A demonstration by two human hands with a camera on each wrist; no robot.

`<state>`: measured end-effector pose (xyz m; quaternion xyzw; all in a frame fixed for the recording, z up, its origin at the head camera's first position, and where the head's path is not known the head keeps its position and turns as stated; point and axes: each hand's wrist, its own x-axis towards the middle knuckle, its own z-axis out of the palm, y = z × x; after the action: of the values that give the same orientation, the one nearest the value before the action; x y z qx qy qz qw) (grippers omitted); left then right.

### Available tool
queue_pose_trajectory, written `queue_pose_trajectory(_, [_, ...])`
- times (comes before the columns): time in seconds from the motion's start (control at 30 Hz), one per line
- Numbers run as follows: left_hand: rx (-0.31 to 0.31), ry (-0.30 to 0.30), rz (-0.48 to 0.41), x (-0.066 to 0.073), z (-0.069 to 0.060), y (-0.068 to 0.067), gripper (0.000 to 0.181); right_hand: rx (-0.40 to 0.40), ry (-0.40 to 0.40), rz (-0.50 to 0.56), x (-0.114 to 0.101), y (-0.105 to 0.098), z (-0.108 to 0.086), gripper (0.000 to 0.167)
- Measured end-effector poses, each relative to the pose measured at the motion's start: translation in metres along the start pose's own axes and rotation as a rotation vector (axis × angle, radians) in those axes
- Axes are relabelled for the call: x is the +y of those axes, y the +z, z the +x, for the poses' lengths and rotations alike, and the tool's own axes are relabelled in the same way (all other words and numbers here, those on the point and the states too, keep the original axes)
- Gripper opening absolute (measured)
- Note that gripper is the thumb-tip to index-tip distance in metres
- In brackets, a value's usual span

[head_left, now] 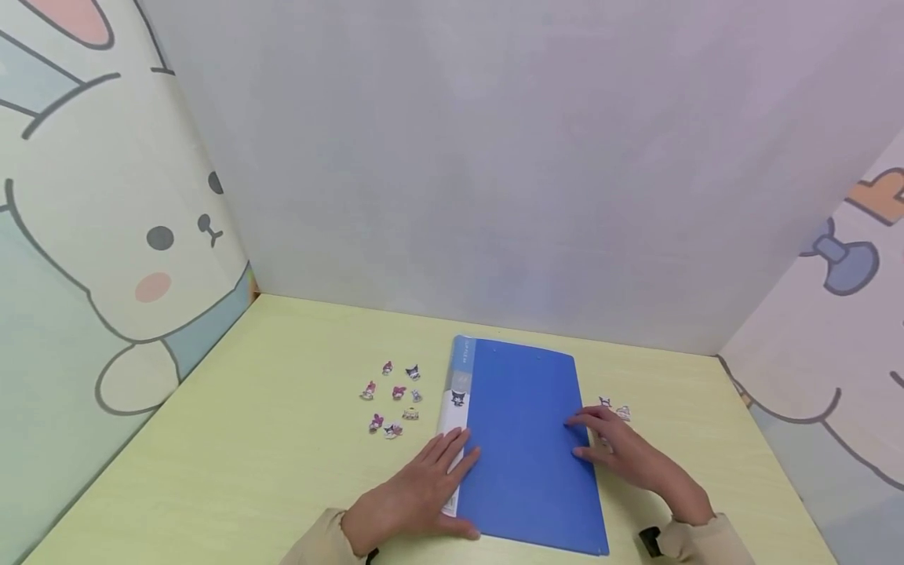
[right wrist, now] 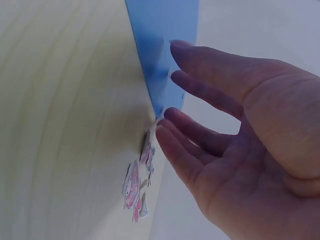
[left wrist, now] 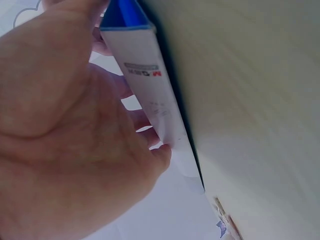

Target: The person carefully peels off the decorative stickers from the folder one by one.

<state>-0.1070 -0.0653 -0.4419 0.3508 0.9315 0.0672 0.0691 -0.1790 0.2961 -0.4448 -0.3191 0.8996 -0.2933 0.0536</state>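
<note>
A closed blue file folder (head_left: 526, 424) lies on the table, its pale spine (head_left: 455, 400) to the left with a small cartoon sticker (head_left: 457, 398) on it. My left hand (head_left: 417, 494) rests across the lower spine and the cover's near left corner, fingers spread. In the left wrist view, the spine (left wrist: 145, 75) stands beside that palm, showing printed lettering. My right hand (head_left: 621, 447) is at the folder's right edge, its fingertips at the cover, fingers loosely bent. Beside it lie a few stickers (head_left: 623, 412), partly hidden by the hand; the right wrist view shows stickers (right wrist: 132, 190) below its fingers.
Left of the folder, several small cartoon stickers (head_left: 399, 392) lie loosely grouped on the pale yellow table (head_left: 268, 439). A plain light wall (head_left: 452, 157) rises behind the table. Side panels with cartoon figures (head_left: 120, 235) flank it.
</note>
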Motion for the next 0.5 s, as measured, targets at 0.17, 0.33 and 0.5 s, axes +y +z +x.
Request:
queue_pose_trajectory(0.17, [-0.033,-0.014,-0.043,0.0,0.001,-0.003,0.104,-0.1,0.083,0.055,-0.008,0.001,-0.003,0.052])
queue_pose_trajectory(0.33, [-0.048,-0.02,-0.069,0.001,0.003,-0.008,0.099,-0.216,0.204,0.174,-0.017,0.002,-0.007,0.073])
queue_pose_trajectory(0.5, [-0.034,0.013,0.004,0.002,0.009,-0.015,0.083,-0.23,0.17,0.161,-0.022,0.002,-0.008,0.079])
